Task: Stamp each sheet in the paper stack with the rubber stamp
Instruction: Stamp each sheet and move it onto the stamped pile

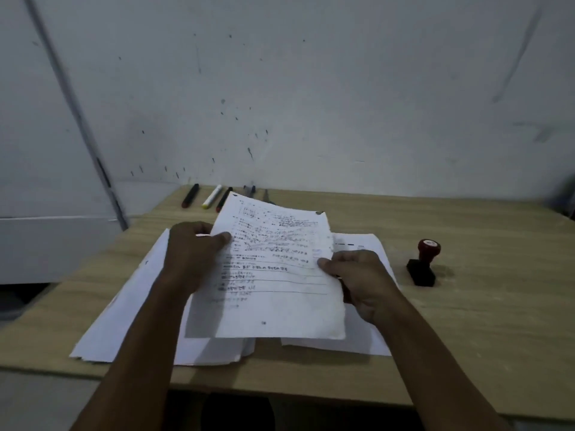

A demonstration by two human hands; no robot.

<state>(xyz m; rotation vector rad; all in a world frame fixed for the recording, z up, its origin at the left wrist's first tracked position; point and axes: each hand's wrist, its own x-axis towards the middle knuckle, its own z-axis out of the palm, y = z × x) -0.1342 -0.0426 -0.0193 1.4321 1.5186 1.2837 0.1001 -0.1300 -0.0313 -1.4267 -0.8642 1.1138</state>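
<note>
A printed sheet (pixel 273 275) with blurred handwriting is lifted off the desk, tilted toward me. My left hand (pixel 193 253) pinches its left edge with the thumb on top. Its right edge is pinched by my right hand (pixel 357 278). Under the sheet on the left lies a stack of white paper (pixel 130 312). Another white sheet (pixel 367 337) lies flat on the right, partly hidden by my right hand. The rubber stamp (pixel 423 262), red knob on a black base, stands alone on the desk right of my right hand.
Several pens and markers (pixel 214 195) lie along the back edge of the wooden desk (pixel 482 306), against a grey, speckled wall. The desk's front edge runs just below the papers. A white cabinet (pixel 46 244) stands to the left.
</note>
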